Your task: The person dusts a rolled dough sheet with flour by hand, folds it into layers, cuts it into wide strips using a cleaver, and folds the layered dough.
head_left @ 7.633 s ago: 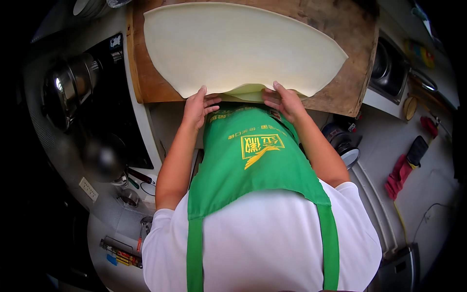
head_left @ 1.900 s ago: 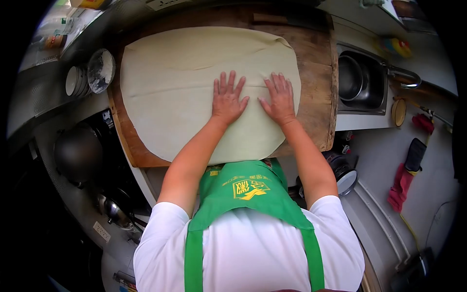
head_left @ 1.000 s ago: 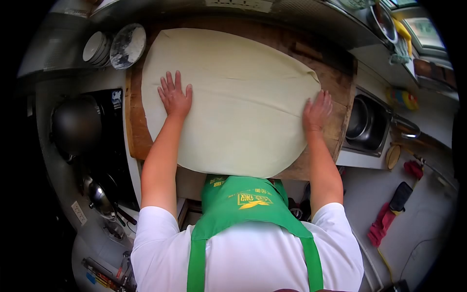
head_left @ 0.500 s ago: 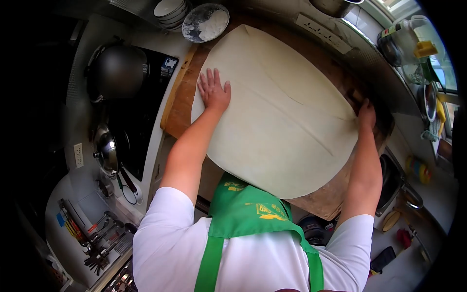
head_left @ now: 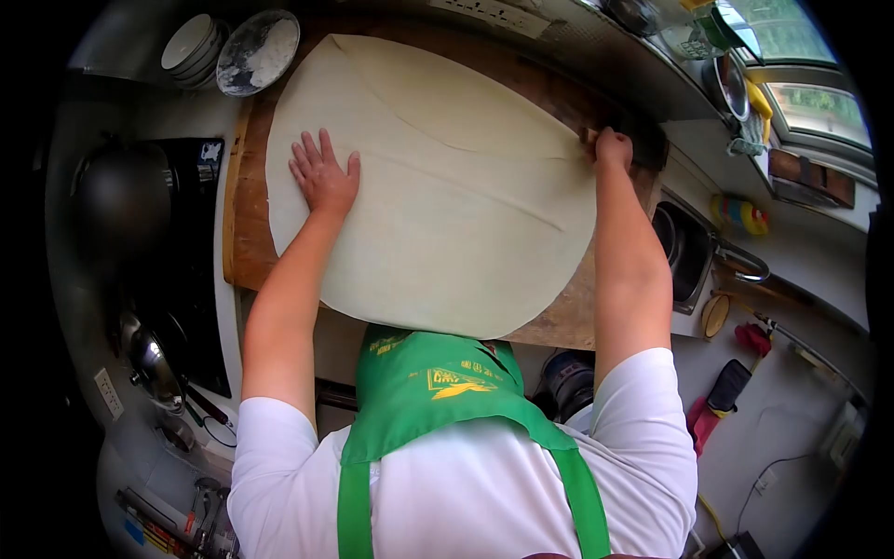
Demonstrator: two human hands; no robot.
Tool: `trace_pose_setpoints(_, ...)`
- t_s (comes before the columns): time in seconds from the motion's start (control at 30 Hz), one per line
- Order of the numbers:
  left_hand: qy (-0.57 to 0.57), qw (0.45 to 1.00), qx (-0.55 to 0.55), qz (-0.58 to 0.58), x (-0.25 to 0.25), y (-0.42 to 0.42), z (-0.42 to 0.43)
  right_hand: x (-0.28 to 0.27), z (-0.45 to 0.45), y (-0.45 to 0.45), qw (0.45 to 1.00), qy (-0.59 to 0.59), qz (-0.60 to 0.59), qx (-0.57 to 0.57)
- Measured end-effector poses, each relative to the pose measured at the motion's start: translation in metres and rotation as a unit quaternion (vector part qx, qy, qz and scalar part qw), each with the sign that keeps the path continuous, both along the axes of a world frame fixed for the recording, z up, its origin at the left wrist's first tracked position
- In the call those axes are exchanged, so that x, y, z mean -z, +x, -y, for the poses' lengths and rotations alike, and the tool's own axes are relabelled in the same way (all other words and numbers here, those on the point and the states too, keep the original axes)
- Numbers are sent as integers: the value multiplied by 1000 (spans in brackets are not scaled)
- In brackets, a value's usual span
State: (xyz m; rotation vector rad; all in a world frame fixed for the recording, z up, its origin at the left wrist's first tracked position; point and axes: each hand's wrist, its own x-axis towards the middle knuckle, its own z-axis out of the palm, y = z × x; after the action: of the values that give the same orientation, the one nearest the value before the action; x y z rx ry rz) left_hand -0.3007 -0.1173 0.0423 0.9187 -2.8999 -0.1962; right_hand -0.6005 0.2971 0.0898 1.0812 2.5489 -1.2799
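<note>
A large, pale sheet of rolled-out dough covers most of the wooden board, with creases across its middle and upper part. My left hand lies flat on its left side, fingers spread. At the right edge of the dough, my right hand is closed around what looks like a cleaver. The wooden handle end sticks out to the left of the fist, and a dark, broad blade shows on the other side. The fingers partly hide the grip.
A bowl of white flour stands beside stacked bowls at the back left. The black cooktop with a wok is on the left. To the right is a sink. A power strip runs along the back wall.
The view has turned, so the scene sits further left and higher. My right hand has closed around the handle at the dough's right edge. My left hand stays on the dough.
</note>
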Motion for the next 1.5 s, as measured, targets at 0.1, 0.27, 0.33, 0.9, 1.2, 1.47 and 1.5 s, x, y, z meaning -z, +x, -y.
trace_pose_setpoints(0.1,16,988,135,74,-21,-4,-58,11,-27,15,991,89,-101,-17)
trace_pose_setpoints(0.27,66,917,380,104,-27,-1,-163,-42,-22,98,951,-170,-255,50)
trace_pose_setpoints(0.33,69,893,432,104,-25,-8,-208,-68,-32,168,942,-156,-296,20)
trace_pose_setpoints(0.9,80,934,341,65,-29,-20,-144,-129,-70,315,961,-95,-192,-175)
trace_pose_setpoints(1.2,-6,999,-19,-36,-3,83,87,-130,139,215,792,26,-156,-590)
trace_pose_setpoints(1.47,9,998,-38,-51,-10,88,86,-102,309,202,695,34,-116,-709)
trace_pose_setpoints(1.5,9,998,-38,-51,-10,87,85,-102,316,199,679,37,-120,-724)
